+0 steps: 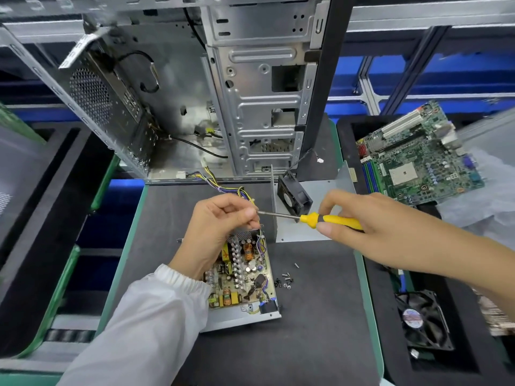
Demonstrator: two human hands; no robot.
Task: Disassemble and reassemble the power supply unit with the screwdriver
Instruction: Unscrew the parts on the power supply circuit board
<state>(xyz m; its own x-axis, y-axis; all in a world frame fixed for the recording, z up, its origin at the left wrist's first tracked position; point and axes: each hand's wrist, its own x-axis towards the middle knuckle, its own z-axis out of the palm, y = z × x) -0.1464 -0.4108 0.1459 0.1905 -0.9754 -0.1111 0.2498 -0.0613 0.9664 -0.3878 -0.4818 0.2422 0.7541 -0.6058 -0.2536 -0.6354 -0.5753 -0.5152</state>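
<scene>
From the head view, the opened power supply unit (pixel 242 277) lies on the dark counter (pixel 306 330), circuit board exposed. The right hand (pixel 370 227) grips the yellow handle of the screwdriver (pixel 315 218), held level above the unit. The left hand (pixel 220 229) has fingers curled, pinching at the shaft's tip. Loose screws (pixel 284 282) lie just beside the unit. Its cover (pixel 306 215) with a fan (pixel 294 196) sits behind.

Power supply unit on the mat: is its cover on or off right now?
Off. The power supply unit lies open-topped, its circuit board with coils and capacitors exposed. The cover, fan attached, sits apart behind the screwdriver, and loose screws lie beside it.
</scene>
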